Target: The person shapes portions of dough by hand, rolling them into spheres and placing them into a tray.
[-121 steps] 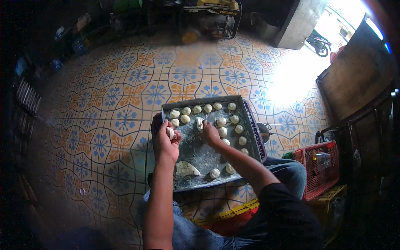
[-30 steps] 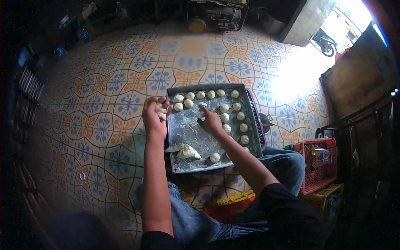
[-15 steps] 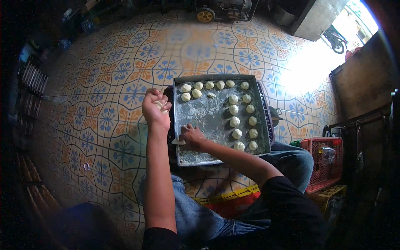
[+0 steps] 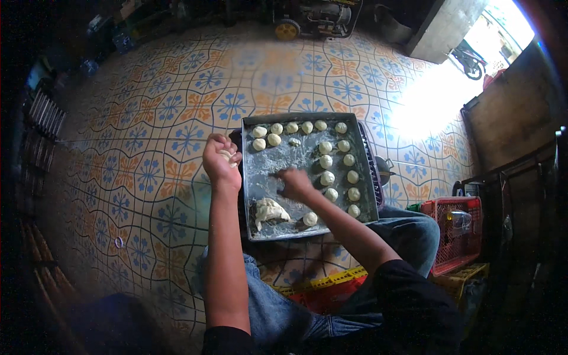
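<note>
Balls line tray's far and right sides; lump unshaped, near left corner.
Left hand closed on dough; right hand over tray, can't tell its grip.

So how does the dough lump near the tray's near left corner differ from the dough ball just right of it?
Size: the dough lump is clearly larger than the dough ball.
Shape: the dough lump is irregular, while the dough ball is compact and rounded.
Place: the dough lump sits closer to the tray's left wall than the dough ball does.
Shared: both are pale and lie in the tray.
</note>
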A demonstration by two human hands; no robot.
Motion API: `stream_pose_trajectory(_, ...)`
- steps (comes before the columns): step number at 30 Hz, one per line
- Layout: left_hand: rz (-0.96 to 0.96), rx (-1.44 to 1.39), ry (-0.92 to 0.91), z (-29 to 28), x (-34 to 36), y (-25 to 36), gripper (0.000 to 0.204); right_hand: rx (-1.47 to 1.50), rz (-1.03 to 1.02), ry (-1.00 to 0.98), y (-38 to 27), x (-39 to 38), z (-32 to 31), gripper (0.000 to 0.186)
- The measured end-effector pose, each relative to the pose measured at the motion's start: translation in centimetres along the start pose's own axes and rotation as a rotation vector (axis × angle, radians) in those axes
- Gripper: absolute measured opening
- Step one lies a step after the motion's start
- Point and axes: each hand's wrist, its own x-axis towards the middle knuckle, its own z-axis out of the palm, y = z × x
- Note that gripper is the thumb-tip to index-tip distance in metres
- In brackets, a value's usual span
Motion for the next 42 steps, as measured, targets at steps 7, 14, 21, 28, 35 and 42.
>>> stream_pose_trajectory(7,-0.073,0.026,-0.007,0.2,0.2,-0.5,0.037,0.189,0.311,0.463,9.9,6.7,1.0,0.055)
stream_pose_trajectory(14,-0.050,0.036,0.063,0.3,0.1,0.1,0.037,-0.096,0.608,0.396,6.8,6.7,6.3,0.067)
stream_pose_trajectory(21,-0.065,0.023,0.054,0.1,-0.2,-0.5,0.037,-0.063,0.613,0.338,6.7,6.8,5.0,0.067)
stream_pose_trajectory(28,-0.048,0.052,0.064,1.1,-0.3,-0.7,0.036,-0.071,0.663,0.346,7.8,8.5,5.4,0.059)
stream_pose_trajectory(35,-0.033,0.061,0.084,0.3,-0.2,-0.1,0.035,0.031,0.722,0.512,6.0,9.7,5.1,0.041)
stream_pose_trajectory(42,-0.073,-0.009,0.002,2.7,0.3,-2.1,0.034,0.162,0.649,0.897,18.4,11.9,10.0,0.029)
